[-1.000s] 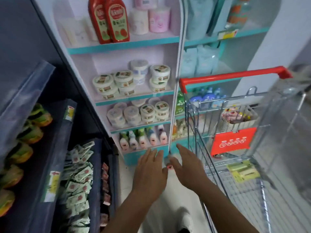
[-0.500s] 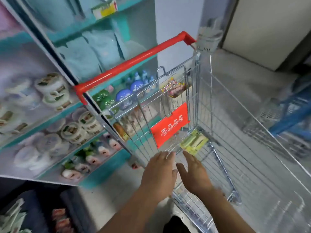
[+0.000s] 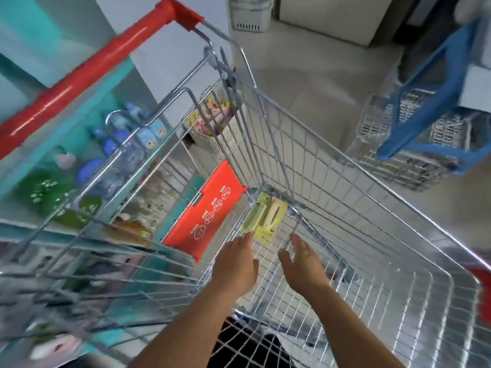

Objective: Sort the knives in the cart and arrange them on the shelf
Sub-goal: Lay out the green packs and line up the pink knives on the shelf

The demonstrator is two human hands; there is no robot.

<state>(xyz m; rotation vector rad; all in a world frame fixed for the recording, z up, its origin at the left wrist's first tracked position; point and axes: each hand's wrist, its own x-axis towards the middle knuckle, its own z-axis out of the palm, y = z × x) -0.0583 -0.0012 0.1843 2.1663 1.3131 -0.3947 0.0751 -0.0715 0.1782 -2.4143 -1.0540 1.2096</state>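
A wire shopping cart [image 3: 345, 181] with a red handle [image 3: 87, 73] fills the view. On its floor, in the far corner beside a red plastic flap [image 3: 204, 211], lie yellow-green knife packs [image 3: 264, 217]. Both my arms reach down inside the cart. My left hand [image 3: 236, 264] has its fingers straight, with the tips just short of the packs' near edge. My right hand [image 3: 303, 261] hovers a little to the right with fingers spread and relaxed. Neither hand holds anything.
A teal and white shelf [image 3: 66, 134] with bottles and jars stands left of the cart. A white basket of snacks [image 3: 215, 120] sits on the floor behind the cart. A second wire cart with a blue handle [image 3: 425, 112] is at the right.
My view swung from the shelf to over the cart. Both hands moved from in front of the shelf down into the cart, close to the knife packs.
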